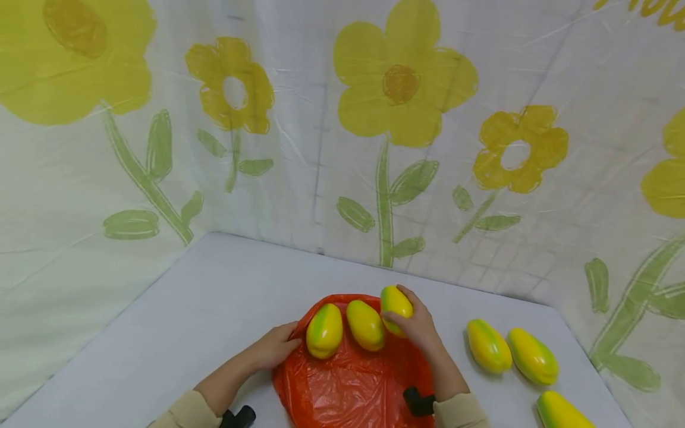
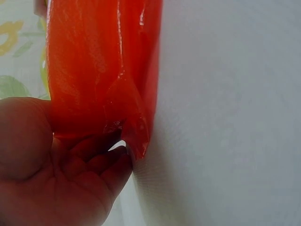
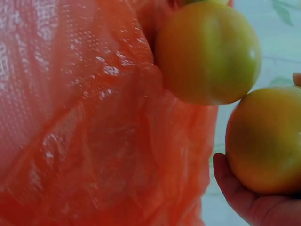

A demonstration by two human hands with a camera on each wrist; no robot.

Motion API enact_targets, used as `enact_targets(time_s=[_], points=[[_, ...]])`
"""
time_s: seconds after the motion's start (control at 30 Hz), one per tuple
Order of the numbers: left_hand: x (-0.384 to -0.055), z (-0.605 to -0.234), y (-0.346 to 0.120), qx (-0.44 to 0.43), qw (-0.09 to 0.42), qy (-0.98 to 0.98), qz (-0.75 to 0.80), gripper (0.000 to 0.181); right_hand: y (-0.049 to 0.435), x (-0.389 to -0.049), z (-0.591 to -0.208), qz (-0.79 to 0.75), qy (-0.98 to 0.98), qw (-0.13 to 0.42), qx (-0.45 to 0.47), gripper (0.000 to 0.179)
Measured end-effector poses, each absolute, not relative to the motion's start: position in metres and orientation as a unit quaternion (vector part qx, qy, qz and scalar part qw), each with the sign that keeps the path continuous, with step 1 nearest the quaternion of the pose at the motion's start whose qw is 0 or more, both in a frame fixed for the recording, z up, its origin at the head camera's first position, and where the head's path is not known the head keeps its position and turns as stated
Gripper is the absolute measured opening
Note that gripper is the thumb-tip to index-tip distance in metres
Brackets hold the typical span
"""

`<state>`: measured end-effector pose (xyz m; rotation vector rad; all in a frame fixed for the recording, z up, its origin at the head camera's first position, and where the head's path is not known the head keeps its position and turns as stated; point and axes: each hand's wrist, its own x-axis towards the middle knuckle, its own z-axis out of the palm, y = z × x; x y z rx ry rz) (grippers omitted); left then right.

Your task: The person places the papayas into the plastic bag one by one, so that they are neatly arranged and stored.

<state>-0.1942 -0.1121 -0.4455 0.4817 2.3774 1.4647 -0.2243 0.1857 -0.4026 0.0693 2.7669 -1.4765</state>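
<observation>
6 glossy yellow fruits [image 1: 324, 331] show green patches.

Both arms [image 1: 229, 374] fwd; L fingers [image 2: 117, 174] bent, pinching; R fingers [image 1: 409, 295] curved, gripping.

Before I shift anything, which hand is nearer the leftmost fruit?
Left. The left hand is just left of that fruit, gripping the red bag; the right hand is farther right, holding another fruit.

In the lower centre, the bag [image 1: 348, 386] is red, the fruits [image 1: 365, 326] yellow with green streaks, the tabletop [image 1: 225, 291] pale grey; across the upper frame, a whitish backdrop [image 1: 297, 190] bears yellow flowers [image 1: 400, 84] on green stems [image 1: 383, 202].
</observation>
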Motion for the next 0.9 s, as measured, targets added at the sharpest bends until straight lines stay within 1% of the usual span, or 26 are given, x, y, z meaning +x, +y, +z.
enact_targets(time_s=[0.3, 0.47, 0.7, 0.9], points=[[-0.196, -0.447, -0.112, 0.169, 0.152, 0.833, 0.504, 0.037, 0.179, -0.225, -0.417, -0.443, 0.896, 0.016, 0.008, 0.072], [-0.196, -0.447, -0.112, 0.168, 0.147, 0.838, 0.498, 0.037, 0.179, -0.224, -0.420, -0.429, 0.903, 0.033, -0.001, 0.071], [-0.196, -0.447, -0.112, 0.174, 0.149, 0.835, 0.500, 0.036, 0.180, -0.222, -0.427, -0.430, 0.902, 0.045, 0.003, 0.071], [-0.196, -0.446, -0.113, 0.170, 0.146, 0.838, 0.498, 0.035, 0.180, -0.220, -0.430, -0.440, 0.897, 0.041, -0.001, 0.071]])
